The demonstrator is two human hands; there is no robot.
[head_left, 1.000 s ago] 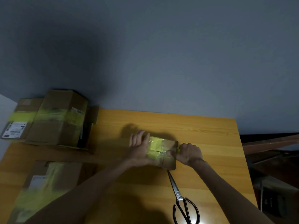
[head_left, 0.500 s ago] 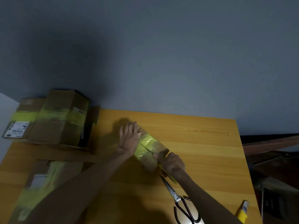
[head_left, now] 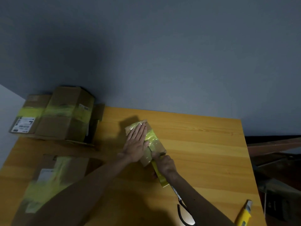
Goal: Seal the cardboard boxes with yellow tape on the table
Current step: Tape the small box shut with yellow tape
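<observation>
- The small cardboard box (head_left: 154, 144) lies near the middle of the wooden table (head_left: 203, 144), turned at an angle, with shiny yellow tape (head_left: 150, 136) running along its top.
- The left hand (head_left: 136, 144) rests flat on the box, fingers straight and together, pressing the top; it grips nothing.
- The right hand (head_left: 164, 164) is at the box's near end, fingers curled around a roll of yellow tape (head_left: 160, 176), from which a strip leads up onto the box.
- Scissors (head_left: 184, 207) lie on the table just behind the right forearm, partly hidden by it, black handles towards the near edge.
- A yellow utility knife (head_left: 244, 214) lies near the table's near right corner, apart from the scissors.
- Two taped boxes (head_left: 53, 118) stand together at the far left corner, one bearing a white label.
- Another taped box (head_left: 53, 176) sits at the near left, blurred, partly covered by the left forearm.
</observation>
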